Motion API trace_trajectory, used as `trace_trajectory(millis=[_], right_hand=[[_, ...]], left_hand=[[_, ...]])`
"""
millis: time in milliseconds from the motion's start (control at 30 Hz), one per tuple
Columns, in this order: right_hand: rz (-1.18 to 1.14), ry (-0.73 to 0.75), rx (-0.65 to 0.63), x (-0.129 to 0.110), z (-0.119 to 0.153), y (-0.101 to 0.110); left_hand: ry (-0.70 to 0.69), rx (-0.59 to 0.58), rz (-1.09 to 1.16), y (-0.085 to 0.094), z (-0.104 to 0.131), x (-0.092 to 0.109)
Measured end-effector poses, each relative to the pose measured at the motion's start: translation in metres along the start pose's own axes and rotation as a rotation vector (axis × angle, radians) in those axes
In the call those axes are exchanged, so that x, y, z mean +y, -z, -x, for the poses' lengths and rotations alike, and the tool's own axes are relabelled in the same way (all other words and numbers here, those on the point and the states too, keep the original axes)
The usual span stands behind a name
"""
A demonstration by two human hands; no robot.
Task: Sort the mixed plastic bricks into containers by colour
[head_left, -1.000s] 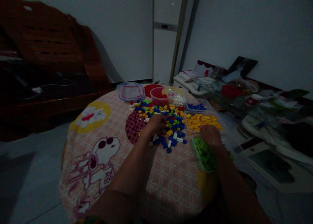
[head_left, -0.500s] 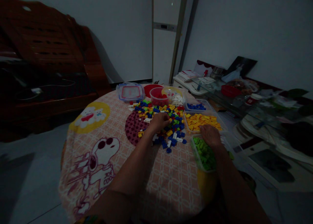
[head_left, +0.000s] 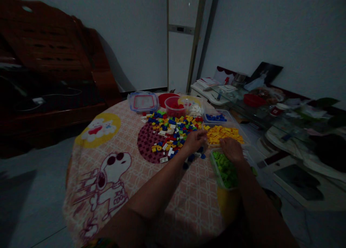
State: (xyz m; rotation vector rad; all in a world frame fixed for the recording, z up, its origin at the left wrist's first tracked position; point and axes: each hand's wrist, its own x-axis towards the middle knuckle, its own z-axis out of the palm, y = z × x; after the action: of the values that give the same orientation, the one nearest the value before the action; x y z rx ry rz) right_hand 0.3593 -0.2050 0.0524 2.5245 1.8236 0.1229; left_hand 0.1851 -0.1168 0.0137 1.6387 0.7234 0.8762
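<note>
Left hand (head_left: 195, 140) is being held by the left end of the yellow-brick tub (head_left: 213, 145), fingers part-curled; grip cannot be told. Right hand (head_left: 231, 149) is being held at its near rim, closure hidden. Mixed bricks (head_left: 175, 127) are being carried mid-bench (head_left: 194, 195), to the left. "JOE" shirt is being worn by printed dog (head_left: 119, 165), near left; lower line blurred.

Dim wall (head_left: 135, 39); bench (head_left: 58, 57), probably wooden.

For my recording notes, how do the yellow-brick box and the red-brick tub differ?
The yellow-brick box is roughly rectangular; the red-brick tub is round. The box holds yellow bricks, the tub red bricks. The left hand is by the box's left side, the right hand at its near edge; neither is near the tub. Both containers are see-through.
</note>
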Motion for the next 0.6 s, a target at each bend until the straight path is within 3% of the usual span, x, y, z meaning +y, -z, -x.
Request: trace_trajectory(millis=[133,400,500,600], right_hand=[[-0.004,0.003,-0.001,0.001,0.0,-0.002],[-0.014,0.011,-0.003,0.002,-0.002,-0.005],[0.004,0.015,-0.014,0.001,-0.001,-0.003],[0.01,0.012,-0.022,0.001,-0.001,-0.002]], left_hand=[[-0.015,0.113,-0.17,0.029,-0.001,0.008],[0.077,0.418,-0.508,0.106,0.001,0.016],[0.111,0.411,-0.561,0.118,0.004,0.01],[0.131,0.261,-0.602,0.116,0.005,0.005]])
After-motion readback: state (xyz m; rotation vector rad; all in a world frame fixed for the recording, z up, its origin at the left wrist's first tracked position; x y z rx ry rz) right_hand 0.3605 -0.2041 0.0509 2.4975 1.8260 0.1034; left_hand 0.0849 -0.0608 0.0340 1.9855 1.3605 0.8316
